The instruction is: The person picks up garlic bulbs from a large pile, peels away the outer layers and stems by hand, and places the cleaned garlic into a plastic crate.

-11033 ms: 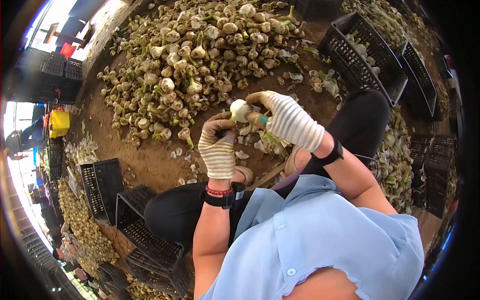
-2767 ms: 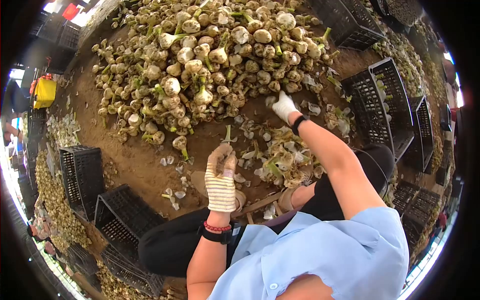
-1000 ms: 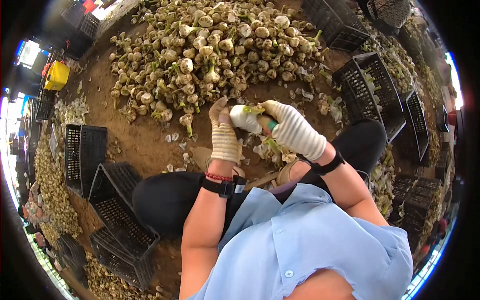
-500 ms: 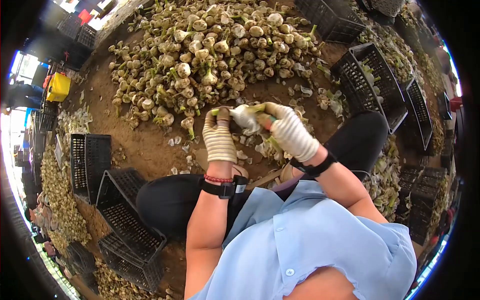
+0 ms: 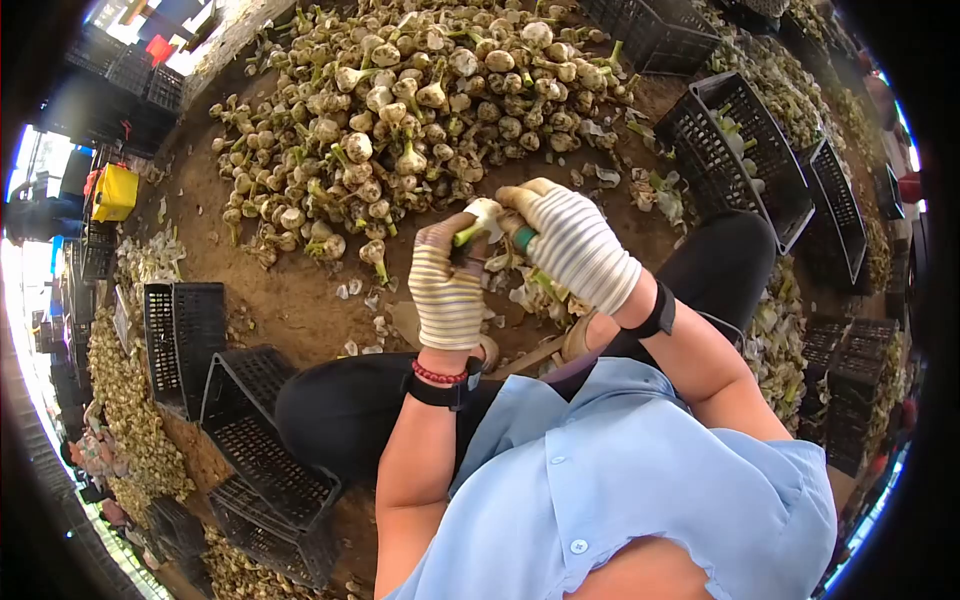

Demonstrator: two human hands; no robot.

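Note:
My left hand [image 5: 445,285], in a striped, soil-stained glove, is closed around a garlic bulb [image 5: 484,212] whose short green stem [image 5: 466,236] points down toward the palm. My right hand [image 5: 580,245], gloved the same way, has its fingers curled and pressed against the far side of this white bulb. A green band [image 5: 524,238] shows at the right thumb; I cannot tell whether it is wrapped on it or part of something held. Both hands meet in front of a big heap of garlic bulbs [image 5: 400,120] on the dirt floor.
Black plastic crates [image 5: 185,340] stand beside my left knee, and another crate [image 5: 735,150] with some pale pieces inside lies beyond my right knee. Peeled skins [image 5: 660,195] litter the ground. A yellow container [image 5: 115,192] sits at the far left.
Both hands have turned and drawn closer together around the bulb. Its stem now points down toward my left palm instead of out to the left. The right fingers have moved up and left.

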